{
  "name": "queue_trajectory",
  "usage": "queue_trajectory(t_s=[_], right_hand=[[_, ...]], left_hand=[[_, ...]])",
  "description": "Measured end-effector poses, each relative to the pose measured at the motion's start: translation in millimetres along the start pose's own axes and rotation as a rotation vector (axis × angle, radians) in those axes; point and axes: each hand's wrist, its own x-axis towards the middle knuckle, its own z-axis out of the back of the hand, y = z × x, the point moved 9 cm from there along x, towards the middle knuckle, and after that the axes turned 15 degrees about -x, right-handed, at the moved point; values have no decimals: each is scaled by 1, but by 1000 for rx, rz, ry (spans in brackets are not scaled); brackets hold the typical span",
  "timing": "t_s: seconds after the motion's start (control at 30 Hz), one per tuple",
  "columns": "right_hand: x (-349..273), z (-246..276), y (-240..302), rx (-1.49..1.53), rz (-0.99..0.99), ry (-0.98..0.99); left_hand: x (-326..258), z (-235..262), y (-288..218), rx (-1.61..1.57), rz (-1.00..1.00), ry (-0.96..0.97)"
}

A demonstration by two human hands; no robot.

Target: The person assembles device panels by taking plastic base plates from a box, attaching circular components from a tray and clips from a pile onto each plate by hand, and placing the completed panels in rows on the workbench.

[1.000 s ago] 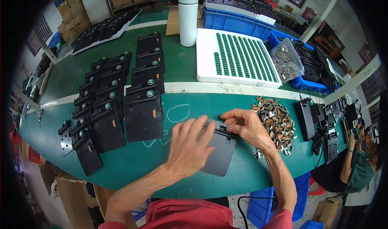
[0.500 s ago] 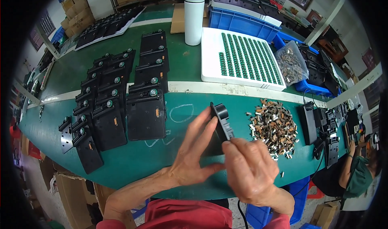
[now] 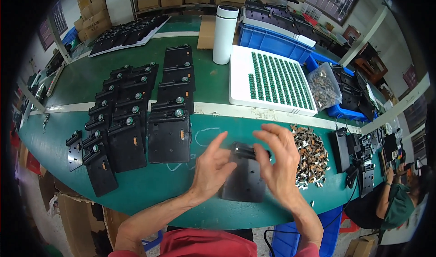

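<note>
At a green workbench [image 3: 150, 191], a worker's left hand [image 3: 212, 168] and right hand [image 3: 278, 159] flank a flat black plate [image 3: 245, 180] lying near the table's front edge, fingers spread and touching its top end rather than clenched around it. Rows of finished black plates [image 3: 136, 116] lie to the left, a heap of small metal parts [image 3: 311, 155] just right, a white tray of green caps [image 3: 272, 80] beyond.
</note>
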Motion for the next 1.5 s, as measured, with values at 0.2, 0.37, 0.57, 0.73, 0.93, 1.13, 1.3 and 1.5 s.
queue_trajectory(t_s=[0.2,0.37,0.57,0.73,0.93,1.13,1.3,1.5], right_hand=[[-27,-51,-64,129,-257,385],[18,-79,-93,186,-271,431],[121,-131,-172,-16,-235,234],[148,-185,-211,-162,-264,224],[154,-203,-208,-159,-333,444],[152,-214,-213,-137,-405,621],[153,-215,-219,-86,-366,587],[149,-224,-215,152,-509,519]], left_hand=[[5,-6,-28,639,-293,-3],[-8,-37,-33,1041,-556,179],[-19,-68,-12,1097,-442,468],[-14,-59,-14,1156,-451,349],[-14,-57,-14,1156,-463,325],[-14,-57,-14,1182,-465,324],[-14,-59,-12,1177,-473,330],[-17,-53,-13,1206,-466,307]])
